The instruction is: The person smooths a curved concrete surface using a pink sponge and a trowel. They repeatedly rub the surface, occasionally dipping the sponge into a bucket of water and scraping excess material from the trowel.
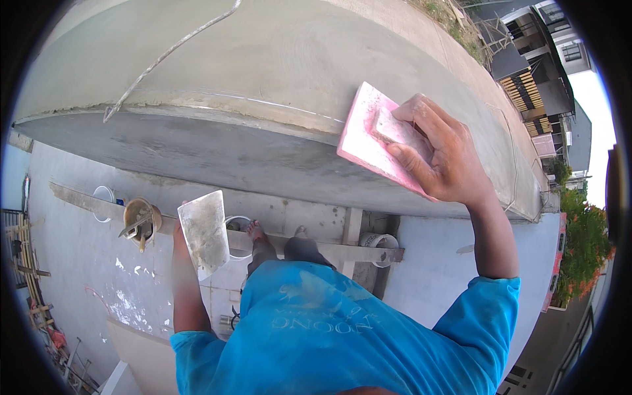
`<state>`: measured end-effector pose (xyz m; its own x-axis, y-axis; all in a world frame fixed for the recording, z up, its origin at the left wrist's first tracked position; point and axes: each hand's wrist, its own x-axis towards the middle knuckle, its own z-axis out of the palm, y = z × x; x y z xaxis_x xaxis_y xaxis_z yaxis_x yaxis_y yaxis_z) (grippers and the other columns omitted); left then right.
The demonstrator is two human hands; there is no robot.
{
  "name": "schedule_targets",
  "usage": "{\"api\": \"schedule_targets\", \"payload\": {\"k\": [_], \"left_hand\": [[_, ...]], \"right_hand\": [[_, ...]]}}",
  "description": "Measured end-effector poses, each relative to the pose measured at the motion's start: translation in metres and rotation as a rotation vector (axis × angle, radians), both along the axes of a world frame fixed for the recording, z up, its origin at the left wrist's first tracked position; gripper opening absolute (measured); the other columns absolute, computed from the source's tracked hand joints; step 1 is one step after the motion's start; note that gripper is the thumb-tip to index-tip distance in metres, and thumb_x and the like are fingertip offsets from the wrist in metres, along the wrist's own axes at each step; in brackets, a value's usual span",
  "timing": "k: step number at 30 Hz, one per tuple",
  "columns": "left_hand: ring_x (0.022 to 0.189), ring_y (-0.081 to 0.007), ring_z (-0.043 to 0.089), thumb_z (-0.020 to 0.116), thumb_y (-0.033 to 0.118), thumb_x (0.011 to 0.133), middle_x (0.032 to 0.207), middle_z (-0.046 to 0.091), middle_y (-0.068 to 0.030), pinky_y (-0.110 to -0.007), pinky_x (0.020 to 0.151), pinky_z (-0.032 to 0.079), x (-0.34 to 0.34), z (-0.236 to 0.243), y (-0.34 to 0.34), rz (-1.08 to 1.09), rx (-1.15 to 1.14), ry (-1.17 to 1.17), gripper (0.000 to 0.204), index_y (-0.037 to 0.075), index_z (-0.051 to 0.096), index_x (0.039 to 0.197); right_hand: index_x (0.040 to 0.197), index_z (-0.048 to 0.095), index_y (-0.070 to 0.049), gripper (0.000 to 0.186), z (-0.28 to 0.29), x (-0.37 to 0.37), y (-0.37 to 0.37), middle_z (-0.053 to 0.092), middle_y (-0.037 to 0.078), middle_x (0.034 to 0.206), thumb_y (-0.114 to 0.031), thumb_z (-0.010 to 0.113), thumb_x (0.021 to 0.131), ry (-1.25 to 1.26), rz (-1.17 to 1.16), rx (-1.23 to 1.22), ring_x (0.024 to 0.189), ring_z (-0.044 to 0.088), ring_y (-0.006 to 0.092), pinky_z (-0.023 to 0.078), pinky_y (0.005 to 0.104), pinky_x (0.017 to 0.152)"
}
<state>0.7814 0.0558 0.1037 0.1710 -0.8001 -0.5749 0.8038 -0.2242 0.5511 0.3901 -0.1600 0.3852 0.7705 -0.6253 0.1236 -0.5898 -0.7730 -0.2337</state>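
Note:
My right hand (441, 155) is closed on the pale handle block of a pink float (355, 131), held at the front edge of a grey plastered ledge (197, 46); I cannot tell whether the float touches it. A thin pale line runs along the ledge's edge. Lower left, my left hand (182, 220) holds a flat, rectangular whitish plate smeared with grey (204, 237); most of its fingers are hidden behind it.
My feet rest on or near a narrow board (352, 253). A bucket with tools (141, 224), a white bucket (104, 197) and another at right (378, 249) are below. A pale cord (164, 56) lies over the ledge. Buildings (533, 79) and plants (579, 243) are at right.

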Motion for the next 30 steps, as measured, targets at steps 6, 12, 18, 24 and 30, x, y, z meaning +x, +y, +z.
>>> {"api": "schedule_targets", "payload": {"k": [6,12,18,24,30], "left_hand": [[0.08,-0.0252,0.072,0.052,0.047,0.107,0.102,0.071,-0.0127,-0.038,0.07,0.062,0.025,-0.018,0.047,0.173,0.076,-0.146,0.049,0.005,0.06,0.131],[0.08,-0.0253,0.072,0.053,0.046,0.107,0.102,0.071,-0.0128,-0.038,0.069,0.062,0.005,-0.006,0.001,0.022,0.05,-0.238,0.049,0.005,0.06,0.131],[0.08,-0.0253,0.072,0.053,0.046,0.106,0.102,0.071,-0.0129,-0.038,0.069,0.062,-0.035,0.008,-0.061,-0.154,0.014,-0.28,0.048,0.005,0.06,0.132],[0.08,-0.0254,0.072,0.054,0.045,0.106,0.102,0.071,-0.013,-0.038,0.069,0.062,-0.02,-0.001,-0.007,0.003,0.076,-0.305,0.048,0.005,0.059,0.132],[0.08,-0.0254,0.071,0.054,0.045,0.106,0.102,0.07,-0.0131,-0.038,0.069,0.062,-0.012,-0.006,0.027,0.101,0.116,-0.335,0.048,0.005,0.059,0.132]], "right_hand": [[0.12,0.067,-0.004,0.027,0.004,-0.174,-0.06,0.068,0.007,0.104,-0.02,0.063,0.099,0.012,-0.765,-0.102,0.087,0.058,0.0175,0.048,0.0336,0.079],[0.115,0.065,0.0,0.041,-0.011,-0.02,-0.135,0.067,0.013,0.097,-0.039,0.064,0.101,-0.024,-0.416,-0.257,0.086,0.062,0.023,0.05,0.0355,0.079],[0.117,0.065,-0.003,0.042,-0.025,-0.02,-0.045,0.067,0.014,0.105,-0.041,0.067,0.099,-0.141,0.055,-0.218,0.096,0.064,0.0287,0.051,0.0378,0.084],[0.117,0.065,-0.003,0.029,0.017,-0.197,-0.014,0.063,0.007,0.106,-0.017,0.072,0.092,-0.033,-0.51,0.113,0.1,0.061,0.0207,0.047,0.0312,0.09],[0.114,0.066,-0.006,0.036,0.004,-0.043,-0.029,0.068,0.012,0.111,-0.032,0.076,0.091,-0.125,0.098,0.069,0.108,0.066,0.033,0.053,0.0411,0.088]]}}
